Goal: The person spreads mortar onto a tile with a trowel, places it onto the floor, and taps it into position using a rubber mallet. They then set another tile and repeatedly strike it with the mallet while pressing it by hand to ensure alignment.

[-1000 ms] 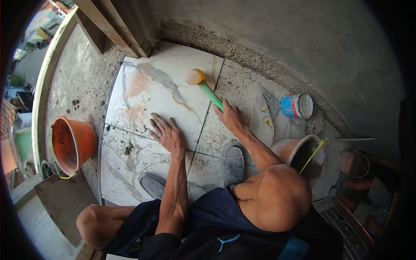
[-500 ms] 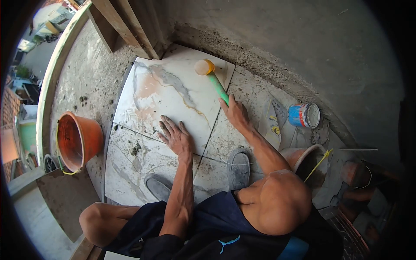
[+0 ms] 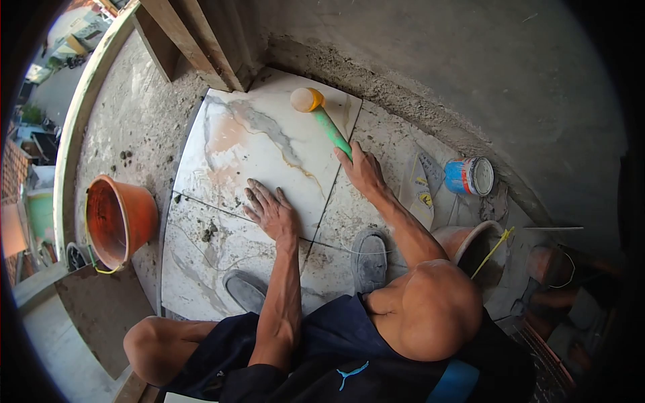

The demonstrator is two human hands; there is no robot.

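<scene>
Fingers (image 3: 347,152) of right hand (image 3: 363,173) clamped round the green handle of the mallet (image 3: 324,122). Its yellow head rests on the marble tile (image 3: 248,151) near the far corner, beyond the fingertips. Left hand (image 3: 272,211) lies flat on the same tile, fingers spread.
</scene>
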